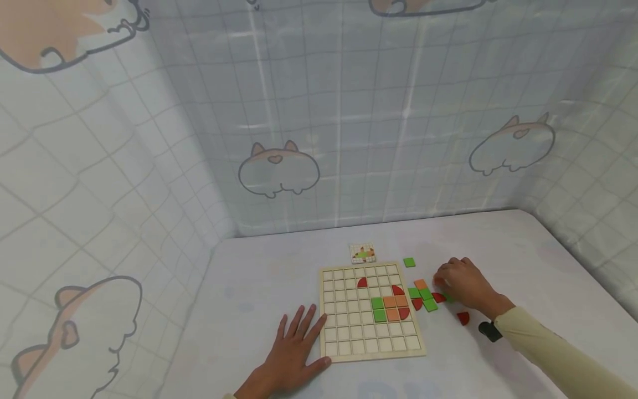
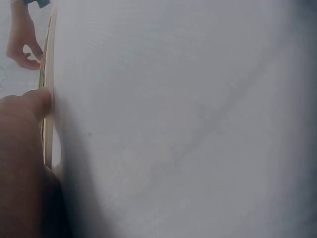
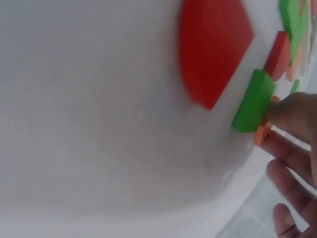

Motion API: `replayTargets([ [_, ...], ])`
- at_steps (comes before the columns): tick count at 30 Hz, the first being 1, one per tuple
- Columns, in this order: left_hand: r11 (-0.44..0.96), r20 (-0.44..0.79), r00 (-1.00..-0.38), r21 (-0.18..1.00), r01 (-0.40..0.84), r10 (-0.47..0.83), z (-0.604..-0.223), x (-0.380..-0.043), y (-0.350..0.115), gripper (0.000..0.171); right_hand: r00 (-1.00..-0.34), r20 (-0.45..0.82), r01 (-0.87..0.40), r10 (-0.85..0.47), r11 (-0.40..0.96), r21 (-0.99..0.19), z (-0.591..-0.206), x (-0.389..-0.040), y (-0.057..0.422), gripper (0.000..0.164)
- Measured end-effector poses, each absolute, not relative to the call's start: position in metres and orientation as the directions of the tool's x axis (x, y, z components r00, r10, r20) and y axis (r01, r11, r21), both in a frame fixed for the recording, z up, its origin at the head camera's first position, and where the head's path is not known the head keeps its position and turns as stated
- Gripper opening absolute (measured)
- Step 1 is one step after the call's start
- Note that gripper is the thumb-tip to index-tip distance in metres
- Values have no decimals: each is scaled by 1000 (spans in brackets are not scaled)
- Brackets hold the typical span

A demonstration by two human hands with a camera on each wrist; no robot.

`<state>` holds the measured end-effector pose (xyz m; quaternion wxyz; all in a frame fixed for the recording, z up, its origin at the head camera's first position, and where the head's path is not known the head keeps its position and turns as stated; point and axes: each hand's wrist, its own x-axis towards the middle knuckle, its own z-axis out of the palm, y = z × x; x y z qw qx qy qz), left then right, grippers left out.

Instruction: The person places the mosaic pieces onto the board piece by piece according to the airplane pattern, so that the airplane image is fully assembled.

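Observation:
A pale wooden grid board (image 1: 349, 332) lies on the table, with green, orange and red pieces set in some of its squares. My left hand (image 1: 291, 354) lies with fingers spread at the board's left edge, thumb and a fingertip touching it. Right of the board, my right hand (image 1: 466, 282) pinches an orange tile (image 3: 263, 130) between thumb and index finger; the other fingers are loosely bent. Touching or just beside that tile is a green tile (image 3: 255, 101). A red quarter-circle piece (image 3: 213, 49) lies nearer the right wrist camera.
Several loose green, orange and red pieces, including a green tile (image 1: 430, 305), lie between board and right hand. Another green square (image 1: 409, 262) sits by the board's upper right corner. A small pattern card (image 1: 362, 253) lies behind the board. Patterned cloth walls (image 1: 349, 166) surround the table.

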<state>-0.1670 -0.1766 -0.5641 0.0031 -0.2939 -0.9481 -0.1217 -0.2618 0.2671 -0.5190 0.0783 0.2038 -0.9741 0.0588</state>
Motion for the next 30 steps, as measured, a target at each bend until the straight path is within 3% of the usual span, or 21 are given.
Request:
replayTargets([
  [4,804,64,-831,222,551,552,-566,-168,-178,80,-876,185,-458,-446,888,-29,-518,-263,268,12],
  [23,824,-21,-840,205,527,543,-566,-168,-175,82,-892,171,-438,-418,894,-99,-525,-274,277,19],
  [30,829,-1,-843,184,528,538,-566,-167,-176,82,-880,199,-455,-430,885,-101,-517,-277,269,20],
])
